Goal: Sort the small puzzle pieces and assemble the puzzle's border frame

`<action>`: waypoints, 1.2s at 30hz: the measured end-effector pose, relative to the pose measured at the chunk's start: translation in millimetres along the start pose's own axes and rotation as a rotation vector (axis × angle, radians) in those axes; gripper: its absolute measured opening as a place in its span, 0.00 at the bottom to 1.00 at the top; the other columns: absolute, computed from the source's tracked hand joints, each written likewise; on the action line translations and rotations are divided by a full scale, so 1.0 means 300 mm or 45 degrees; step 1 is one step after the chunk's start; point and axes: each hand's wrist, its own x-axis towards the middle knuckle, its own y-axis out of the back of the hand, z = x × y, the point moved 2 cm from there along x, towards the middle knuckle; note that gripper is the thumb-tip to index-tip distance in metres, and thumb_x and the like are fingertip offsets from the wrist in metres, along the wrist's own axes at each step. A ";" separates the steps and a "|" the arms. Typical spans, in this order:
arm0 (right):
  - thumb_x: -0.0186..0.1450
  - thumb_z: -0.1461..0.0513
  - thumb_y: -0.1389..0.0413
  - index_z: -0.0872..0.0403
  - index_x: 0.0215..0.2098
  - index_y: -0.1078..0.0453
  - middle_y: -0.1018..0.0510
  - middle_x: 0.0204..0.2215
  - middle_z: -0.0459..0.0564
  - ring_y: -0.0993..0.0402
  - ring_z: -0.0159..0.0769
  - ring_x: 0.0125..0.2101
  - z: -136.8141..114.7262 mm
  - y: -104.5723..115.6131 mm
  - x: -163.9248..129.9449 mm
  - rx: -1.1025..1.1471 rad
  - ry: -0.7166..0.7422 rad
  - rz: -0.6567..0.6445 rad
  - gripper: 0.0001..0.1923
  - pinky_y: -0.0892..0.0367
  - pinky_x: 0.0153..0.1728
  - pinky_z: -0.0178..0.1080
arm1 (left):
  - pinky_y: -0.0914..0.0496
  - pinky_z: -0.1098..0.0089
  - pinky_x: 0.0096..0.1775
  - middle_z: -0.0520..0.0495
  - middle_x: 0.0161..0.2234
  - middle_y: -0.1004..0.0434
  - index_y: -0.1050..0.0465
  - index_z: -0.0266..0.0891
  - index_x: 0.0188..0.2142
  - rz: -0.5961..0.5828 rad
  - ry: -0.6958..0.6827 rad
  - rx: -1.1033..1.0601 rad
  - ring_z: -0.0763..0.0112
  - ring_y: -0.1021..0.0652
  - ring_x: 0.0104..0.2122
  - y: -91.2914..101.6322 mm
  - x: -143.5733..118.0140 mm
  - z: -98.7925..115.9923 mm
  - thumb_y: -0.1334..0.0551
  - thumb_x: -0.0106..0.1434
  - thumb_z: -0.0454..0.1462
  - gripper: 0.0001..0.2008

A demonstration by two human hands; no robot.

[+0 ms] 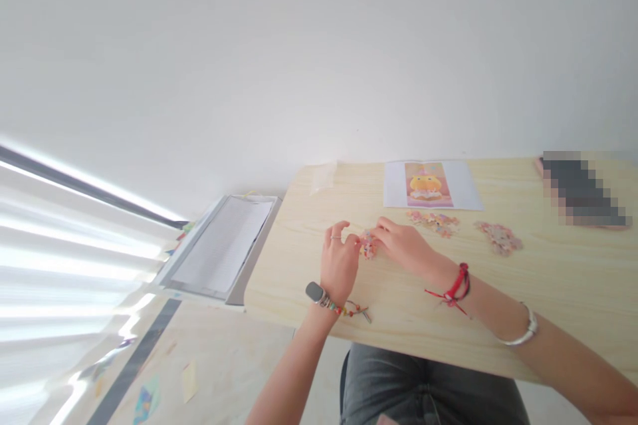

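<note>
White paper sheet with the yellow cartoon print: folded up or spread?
Spread: the white paper sheet lies open on the pale wooden table, its yellow cartoon print in full view.

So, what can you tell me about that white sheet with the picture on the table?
The white sheet looks like paper and lies roughly flat at the far side of the table, near the wall. Its colour print shows a rounded yellow figure with something pink above it, on a pinkish background; finer details are unclear. A pile of small pieces lies just in front; neither the left hand nor the right hand touches the sheet.
</note>
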 end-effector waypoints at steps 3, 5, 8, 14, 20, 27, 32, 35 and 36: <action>0.65 0.64 0.53 0.55 0.34 0.31 0.31 0.31 0.49 0.33 0.30 0.25 0.005 -0.008 0.004 -0.028 -0.016 -0.047 0.10 0.43 0.24 0.34 | 0.29 0.59 0.42 0.42 0.44 0.38 0.29 0.37 0.28 0.007 0.011 -0.011 0.60 0.33 0.45 -0.008 0.000 0.001 0.41 0.59 0.31 0.04; 0.65 0.63 0.54 0.55 0.34 0.31 0.31 0.31 0.49 0.33 0.30 0.25 0.011 -0.011 0.000 -0.029 -0.027 -0.059 0.10 0.43 0.24 0.34 | 0.29 0.59 0.42 0.42 0.44 0.38 0.29 0.37 0.29 0.006 0.003 -0.009 0.60 0.33 0.45 -0.017 0.000 0.006 0.41 0.58 0.30 0.04; 0.66 0.63 0.55 0.55 0.36 0.30 0.30 0.32 0.50 0.32 0.31 0.26 0.024 -0.007 -0.010 -0.011 -0.058 -0.045 0.11 0.41 0.25 0.34 | 0.29 0.59 0.42 0.41 0.45 0.38 0.29 0.37 0.29 -0.004 -0.001 -0.010 0.60 0.33 0.44 -0.033 0.002 0.015 0.41 0.58 0.31 0.03; 0.64 0.65 0.53 0.55 0.35 0.29 0.29 0.33 0.51 0.30 0.34 0.32 0.085 0.046 -0.101 -0.017 -0.126 0.044 0.10 0.37 0.31 0.35 | 0.29 0.58 0.43 0.41 0.46 0.38 0.29 0.37 0.32 -0.007 -0.002 -0.046 0.59 0.33 0.45 -0.028 0.020 0.034 0.41 0.59 0.31 0.03; 0.64 0.62 0.54 0.52 0.38 0.28 0.27 0.36 0.51 0.29 0.36 0.32 0.246 0.124 -0.284 -0.133 -0.387 0.188 0.13 0.35 0.32 0.38 | 0.30 0.57 0.44 0.42 0.47 0.39 0.30 0.39 0.33 -0.013 -0.107 -0.131 0.59 0.34 0.46 -0.028 0.073 0.125 0.42 0.60 0.32 0.03; 0.64 0.61 0.55 0.52 0.40 0.28 0.28 0.35 0.52 0.30 0.36 0.33 0.317 0.153 -0.308 -0.163 -0.547 0.109 0.14 0.36 0.32 0.37 | 0.32 0.58 0.46 0.41 0.49 0.39 0.30 0.37 0.36 -0.229 -0.310 -0.174 0.58 0.36 0.49 -0.135 0.188 0.313 0.39 0.57 0.31 0.06; 0.64 0.58 0.53 0.52 0.40 0.29 0.29 0.34 0.51 0.30 0.36 0.31 0.289 0.139 -0.268 -0.182 -0.615 0.030 0.13 0.38 0.27 0.36 | 0.32 0.60 0.46 0.41 0.50 0.39 0.29 0.37 0.35 -0.258 -0.367 -0.180 0.58 0.36 0.49 -0.176 0.220 0.352 0.42 0.58 0.29 0.06; 0.63 0.58 0.52 0.53 0.38 0.29 0.29 0.35 0.51 0.30 0.36 0.31 0.278 0.126 -0.244 -0.204 -0.633 0.017 0.12 0.40 0.26 0.36 | 0.32 0.59 0.45 0.41 0.49 0.39 0.30 0.37 0.34 -0.250 -0.367 -0.173 0.59 0.36 0.48 -0.185 0.214 0.342 0.43 0.59 0.29 0.06; 0.63 0.58 0.52 0.54 0.37 0.29 0.29 0.35 0.51 0.30 0.36 0.31 0.276 0.121 -0.235 -0.215 -0.638 0.015 0.12 0.40 0.26 0.36 | 0.32 0.59 0.45 0.41 0.49 0.38 0.30 0.37 0.34 -0.246 -0.362 -0.172 0.59 0.36 0.48 -0.185 0.211 0.337 0.43 0.59 0.29 0.06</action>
